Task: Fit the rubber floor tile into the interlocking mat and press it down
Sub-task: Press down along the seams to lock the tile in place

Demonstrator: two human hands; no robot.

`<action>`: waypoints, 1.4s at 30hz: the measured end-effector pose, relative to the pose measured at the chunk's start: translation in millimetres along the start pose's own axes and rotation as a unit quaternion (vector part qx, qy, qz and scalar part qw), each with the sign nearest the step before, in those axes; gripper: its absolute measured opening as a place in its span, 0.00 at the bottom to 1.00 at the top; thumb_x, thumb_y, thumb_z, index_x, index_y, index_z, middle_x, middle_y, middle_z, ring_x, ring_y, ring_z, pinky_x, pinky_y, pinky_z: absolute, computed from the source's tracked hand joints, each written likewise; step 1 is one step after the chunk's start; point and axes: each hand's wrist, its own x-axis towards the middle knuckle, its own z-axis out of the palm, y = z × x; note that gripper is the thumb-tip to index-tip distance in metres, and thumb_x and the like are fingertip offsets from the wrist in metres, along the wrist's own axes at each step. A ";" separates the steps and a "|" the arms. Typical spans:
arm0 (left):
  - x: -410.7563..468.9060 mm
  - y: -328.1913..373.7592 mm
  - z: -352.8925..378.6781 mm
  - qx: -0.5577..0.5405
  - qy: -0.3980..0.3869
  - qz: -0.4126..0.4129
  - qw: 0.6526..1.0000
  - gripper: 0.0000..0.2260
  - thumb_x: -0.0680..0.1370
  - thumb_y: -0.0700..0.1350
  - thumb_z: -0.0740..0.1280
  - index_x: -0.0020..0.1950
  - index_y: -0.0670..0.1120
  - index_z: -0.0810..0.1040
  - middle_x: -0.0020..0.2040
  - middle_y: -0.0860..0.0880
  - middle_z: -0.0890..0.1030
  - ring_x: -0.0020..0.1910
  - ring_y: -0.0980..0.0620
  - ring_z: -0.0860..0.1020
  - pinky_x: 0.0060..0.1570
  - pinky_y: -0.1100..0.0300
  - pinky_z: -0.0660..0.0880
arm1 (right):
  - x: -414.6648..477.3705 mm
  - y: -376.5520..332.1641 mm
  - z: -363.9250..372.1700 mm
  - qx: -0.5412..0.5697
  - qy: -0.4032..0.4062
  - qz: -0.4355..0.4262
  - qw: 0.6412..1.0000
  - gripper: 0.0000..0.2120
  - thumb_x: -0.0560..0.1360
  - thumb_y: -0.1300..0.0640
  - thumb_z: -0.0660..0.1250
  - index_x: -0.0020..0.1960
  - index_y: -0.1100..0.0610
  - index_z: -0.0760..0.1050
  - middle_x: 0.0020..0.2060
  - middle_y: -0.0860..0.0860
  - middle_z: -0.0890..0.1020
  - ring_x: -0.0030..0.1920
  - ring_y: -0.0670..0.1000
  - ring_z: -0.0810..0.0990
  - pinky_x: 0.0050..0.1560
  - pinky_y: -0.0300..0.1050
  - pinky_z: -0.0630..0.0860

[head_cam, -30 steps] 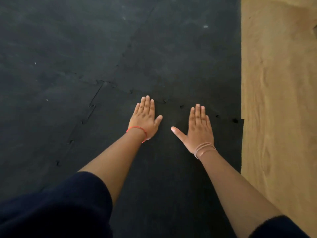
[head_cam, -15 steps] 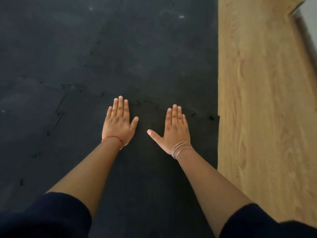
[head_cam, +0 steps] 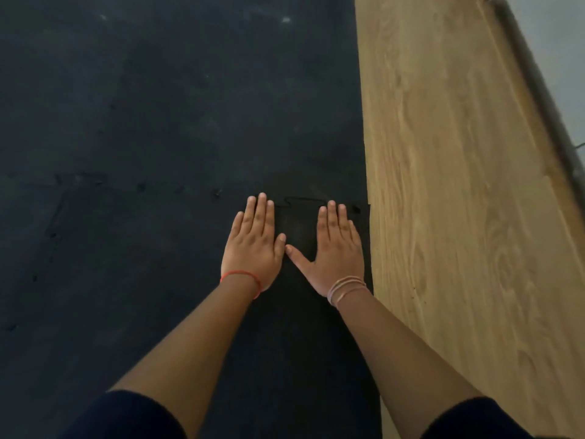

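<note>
A black rubber floor tile [head_cam: 294,337] lies under both my arms at the right edge of the black interlocking mat [head_cam: 177,99]. Its toothed far seam [head_cam: 304,201] runs just beyond my fingertips, and one puzzle tab shows between my hands. My left hand [head_cam: 253,245] lies flat, palm down, on the tile near that seam, with a red thread at the wrist. Beside it my right hand [head_cam: 335,248] is flat on the tile too, its thumb spread out and touching the left thumb. Neither hand holds anything.
Light wooden flooring [head_cam: 459,217] borders the mat on the right. A dark baseboard strip [head_cam: 538,90] runs along the far right. Another jigsaw seam [head_cam: 53,229] shows at the left of the tile. Dark sleeves cover my upper arms.
Both hands have slid to the right along the far seam, toward the wooden floor, and have come closer together until the thumbs touch. The camera view has turned right as well.
</note>
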 end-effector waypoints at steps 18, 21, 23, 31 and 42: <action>4.4 35.5 0.4 0.019 -0.018 0.082 0.996 0.26 0.81 0.53 0.42 0.74 0.43 0.36 0.77 0.47 0.37 0.75 0.52 0.36 0.69 0.59 0.33 | 13.5 43.1 -42.7 -0.049 -0.199 0.022 0.979 0.60 0.65 0.28 0.61 0.74 0.66 0.34 0.74 0.63 0.37 0.76 0.59 0.39 0.75 0.50 0.44; 7.3 32.4 2.9 0.014 -0.013 0.089 0.996 0.26 0.79 0.55 0.38 0.71 0.45 0.32 0.75 0.48 0.35 0.72 0.54 0.32 0.68 0.58 0.33 | 13.8 46.5 -41.2 -0.046 -0.209 0.023 0.976 0.60 0.65 0.28 0.61 0.73 0.66 0.34 0.74 0.63 0.36 0.76 0.59 0.39 0.76 0.50 0.43; 6.4 33.1 2.2 0.017 -0.015 0.094 0.995 0.27 0.74 0.57 0.31 0.69 0.45 0.31 0.73 0.49 0.32 0.70 0.55 0.31 0.68 0.59 0.32 | 14.4 45.7 -43.7 -0.054 -0.219 0.023 0.974 0.59 0.65 0.28 0.60 0.73 0.66 0.33 0.74 0.63 0.36 0.76 0.59 0.38 0.76 0.50 0.42; 13.5 17.8 -9.6 -0.017 -0.067 0.110 0.992 0.26 0.81 0.52 0.45 0.75 0.45 0.39 0.77 0.48 0.38 0.75 0.53 0.38 0.72 0.59 0.38 | 10.4 38.0 -48.9 -0.064 -0.183 0.029 0.981 0.57 0.67 0.30 0.61 0.74 0.65 0.35 0.75 0.61 0.37 0.75 0.58 0.37 0.75 0.51 0.42; -3.9 -54.0 -6.6 -0.020 0.016 0.018 1.000 0.30 0.74 0.59 0.32 0.73 0.47 0.36 0.73 0.53 0.34 0.71 0.58 0.34 0.70 0.59 0.36 | 22.0 -17.3 -42.2 -0.069 -0.273 -0.017 0.959 0.66 0.59 0.36 0.74 0.73 0.59 0.29 0.73 0.61 0.31 0.73 0.63 0.32 0.74 0.56 0.39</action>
